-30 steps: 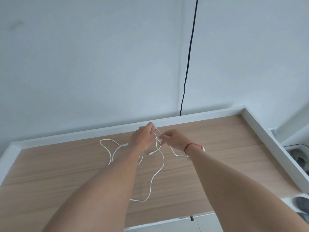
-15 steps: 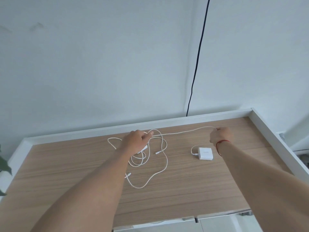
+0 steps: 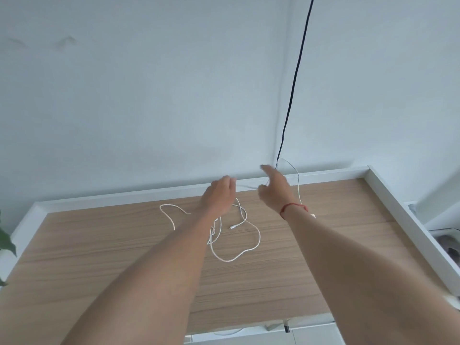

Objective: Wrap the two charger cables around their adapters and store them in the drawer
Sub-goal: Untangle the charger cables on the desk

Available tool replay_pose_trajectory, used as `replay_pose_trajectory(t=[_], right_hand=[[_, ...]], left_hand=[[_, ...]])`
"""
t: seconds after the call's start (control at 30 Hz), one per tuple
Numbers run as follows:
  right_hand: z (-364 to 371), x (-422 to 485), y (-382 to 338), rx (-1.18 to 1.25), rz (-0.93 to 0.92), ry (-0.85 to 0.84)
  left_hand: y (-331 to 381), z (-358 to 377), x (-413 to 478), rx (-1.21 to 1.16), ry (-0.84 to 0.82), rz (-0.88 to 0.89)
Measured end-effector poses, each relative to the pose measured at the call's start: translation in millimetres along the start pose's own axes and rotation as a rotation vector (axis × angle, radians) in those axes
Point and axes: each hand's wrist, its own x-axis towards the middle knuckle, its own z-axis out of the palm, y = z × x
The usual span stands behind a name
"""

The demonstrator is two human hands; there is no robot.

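Head view: left hand [image 3: 219, 195] pinches the white cable [image 3: 259, 239] near the desk [image 3: 99, 245] edge at 12 o'clock, right hand [image 3: 276, 189] spread-fingered under a loop; best draw slack gently toward the adapter [image 3: 313, 215] at 2 o'clock, avoiding knots.

1. Legible text, labels, brands, numbers or signs: none found.
2. Adapter [image 3: 313, 215], wrist-side of the right hand's [image 3: 275, 192] fingers: mostly hidden, any marking cannot be told.
3. Charger cable [image 3: 298, 185], running from the left hand's [image 3: 220, 195] fingers: plain white.
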Motion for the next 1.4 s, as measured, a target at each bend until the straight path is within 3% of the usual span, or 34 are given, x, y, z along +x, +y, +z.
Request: replay_pose_trajectory(t=[0.1, 0.27, 0.33, 0.53, 0.7, 0.77, 0.9, 1.07, 1.23, 1.4], right_hand=[[5, -2, -17, 0.076, -0.061, -0.133], [-5, -6, 5, -0.004, -0.076, -0.147], [-11, -5, 26, 0.003, -0.032, -0.144], [-49, 2, 79, -0.048, 0.277, 0.085], [-49, -4, 79, -0.146, 0.405, 0.054], [-42, -8, 64, -0.147, 0.334, -0.060], [-22, -19, 22, -0.194, -0.015, -0.251], [4, -19, -12, -0.063, -0.065, -0.320], [4, -15, -14, -0.045, -0.090, -0.245], [-24, -5, 11, -0.084, 0.100, 0.062]], left_hand=[[10, 2, 6, -0.071, 0.016, 0.007], [5, -2, -3, -0.106, -0.012, 0.018], [0, -3, -8, -0.081, -0.059, 0.017], [-36, -8, -20, 0.012, -0.086, -0.045], [-48, -11, -25, 0.075, 0.023, -0.090], [-40, -7, -25, 0.085, 0.040, -0.101], [-22, 4, -22, 0.055, 0.006, -0.073], [-12, 12, -15, 0.016, 0.026, -0.052], [-19, 10, -15, -0.091, 0.004, -0.056], [-30, -3, -21, -0.089, -0.029, -0.076]])
